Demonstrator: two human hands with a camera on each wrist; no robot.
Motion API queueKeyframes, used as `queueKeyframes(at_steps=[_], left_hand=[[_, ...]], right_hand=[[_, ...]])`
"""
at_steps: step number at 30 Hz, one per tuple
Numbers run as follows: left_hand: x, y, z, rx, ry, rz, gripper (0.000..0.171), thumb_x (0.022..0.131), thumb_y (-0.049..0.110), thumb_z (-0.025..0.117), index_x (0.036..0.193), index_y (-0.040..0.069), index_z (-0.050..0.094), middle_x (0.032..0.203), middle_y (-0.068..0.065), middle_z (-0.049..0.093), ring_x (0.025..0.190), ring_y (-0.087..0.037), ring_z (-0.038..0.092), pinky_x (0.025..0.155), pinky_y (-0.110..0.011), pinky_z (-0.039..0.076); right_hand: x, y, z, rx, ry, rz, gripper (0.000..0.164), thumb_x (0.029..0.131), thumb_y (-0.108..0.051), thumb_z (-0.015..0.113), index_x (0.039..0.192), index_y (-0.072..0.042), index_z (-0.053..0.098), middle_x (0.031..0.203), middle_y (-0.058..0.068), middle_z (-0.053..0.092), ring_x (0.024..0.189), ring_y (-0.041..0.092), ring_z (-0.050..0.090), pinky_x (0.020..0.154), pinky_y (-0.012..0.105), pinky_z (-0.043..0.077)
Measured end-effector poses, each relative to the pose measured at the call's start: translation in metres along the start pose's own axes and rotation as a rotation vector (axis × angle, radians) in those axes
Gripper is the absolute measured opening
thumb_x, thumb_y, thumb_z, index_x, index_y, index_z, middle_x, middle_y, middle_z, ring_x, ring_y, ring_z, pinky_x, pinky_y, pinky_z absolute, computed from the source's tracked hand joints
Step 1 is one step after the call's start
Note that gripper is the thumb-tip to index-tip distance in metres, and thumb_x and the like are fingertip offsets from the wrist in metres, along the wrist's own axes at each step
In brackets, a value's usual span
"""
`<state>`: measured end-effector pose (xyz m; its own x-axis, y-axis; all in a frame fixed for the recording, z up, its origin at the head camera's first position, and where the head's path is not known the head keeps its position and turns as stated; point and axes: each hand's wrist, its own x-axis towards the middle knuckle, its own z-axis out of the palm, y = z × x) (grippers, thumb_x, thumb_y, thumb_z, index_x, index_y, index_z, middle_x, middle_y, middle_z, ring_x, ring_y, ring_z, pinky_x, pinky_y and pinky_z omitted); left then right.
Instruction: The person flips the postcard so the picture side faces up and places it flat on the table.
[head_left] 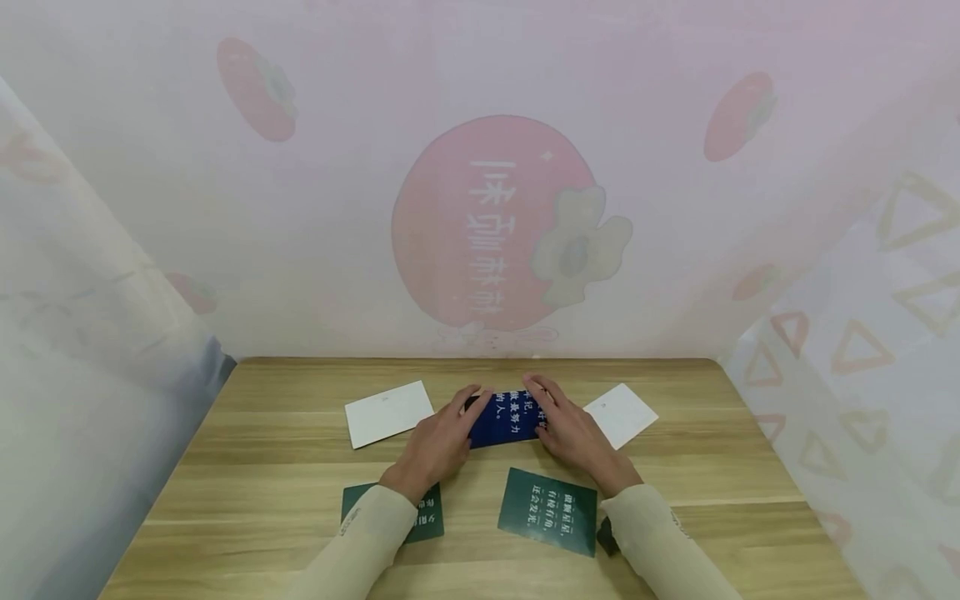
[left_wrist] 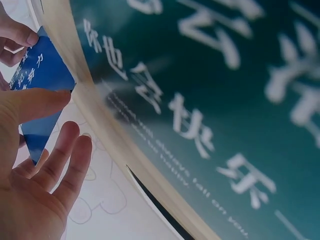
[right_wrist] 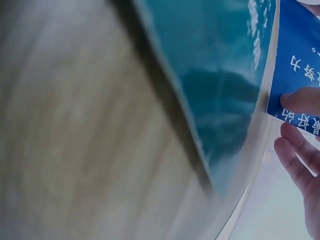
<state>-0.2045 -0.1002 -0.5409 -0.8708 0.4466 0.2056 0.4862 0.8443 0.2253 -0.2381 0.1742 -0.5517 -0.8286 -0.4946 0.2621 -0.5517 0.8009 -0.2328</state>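
Note:
A dark blue card with white Chinese characters is held between both hands near the middle of the table. My left hand pinches its left end, the thumb lying across the printed face in the left wrist view. At the opposite end my right hand grips the card, and the right wrist view shows that thumb over the characters with the fingers behind. Nearer my body lie two green cards with white writing: one green card between the forearms, another green card partly under the left sleeve.
Two white cards lie farther back, one white card beyond the left hand and a second white card beyond the right. A small dark object sits by the right sleeve. Behind the wooden table hangs a pink printed curtain.

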Motion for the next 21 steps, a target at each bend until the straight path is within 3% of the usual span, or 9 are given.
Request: queueKeyframes(at_steps=[13,21], left_hand=[[-0.0023,-0.0006,0.0019,0.032,-0.029,-0.007,0.096,0.096,0.022,0.087,0.173,0.023,0.029,0.176,-0.011,0.034,0.139,-0.035,0.064,0.107,-0.052,0.060],[-0.0011,-0.0020,0.0022,0.061,-0.054,-0.012,0.100,0.096,0.027,0.087,0.174,0.030,0.025,0.177,-0.011,0.031,0.136,-0.037,0.065,0.105,-0.054,0.061]], right_hand=[[0.0004,-0.0011,-0.0028,0.001,-0.021,-0.013,0.090,0.095,-0.010,0.084,0.171,-0.014,0.036,0.172,0.013,0.040,0.117,0.030,0.073,0.083,0.044,0.066],[-0.0008,0.0010,-0.0034,-0.002,-0.050,-0.013,0.090,0.097,-0.010,0.082,0.172,-0.012,0.031,0.174,0.016,0.037,0.138,0.036,0.065,0.101,0.048,0.063]])
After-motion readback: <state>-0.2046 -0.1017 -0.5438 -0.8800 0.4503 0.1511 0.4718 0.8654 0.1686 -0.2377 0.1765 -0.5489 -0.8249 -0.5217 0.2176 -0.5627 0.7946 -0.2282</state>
